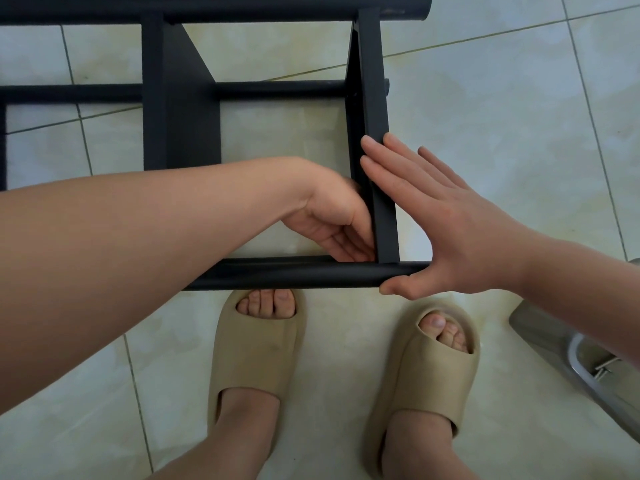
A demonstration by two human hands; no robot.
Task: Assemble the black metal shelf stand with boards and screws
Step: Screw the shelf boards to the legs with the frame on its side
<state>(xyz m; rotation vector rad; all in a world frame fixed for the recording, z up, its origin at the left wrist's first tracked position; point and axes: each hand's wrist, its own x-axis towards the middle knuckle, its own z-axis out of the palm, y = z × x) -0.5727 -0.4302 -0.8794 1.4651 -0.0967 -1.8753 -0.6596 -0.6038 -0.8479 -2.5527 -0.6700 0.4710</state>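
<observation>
Frame (294, 275) lies on the floor (485, 116) from nine to twelve o'clock, two boards (180, 98) seated. Left hand (332, 220) curls inside the corner, grip unclear; right hand (446, 230), toward three o'clock, braces the right board (375, 98) flat, grip wide. Screwing seemingly remains.

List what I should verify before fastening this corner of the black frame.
1. Right hand bracing the flat bar from outside: ok, fingers straight along it.
2. Thumb against the round tube: ok.
3. Left hand at the inner corner: ok; what it holds, cannot tell.
4. Screw or tool in view: not ok, none visible.
5. Bar seated on tube: cannot tell, hands cover the joint.
6. Left slipper clear of tube: cannot tell, toes right by it.
</observation>
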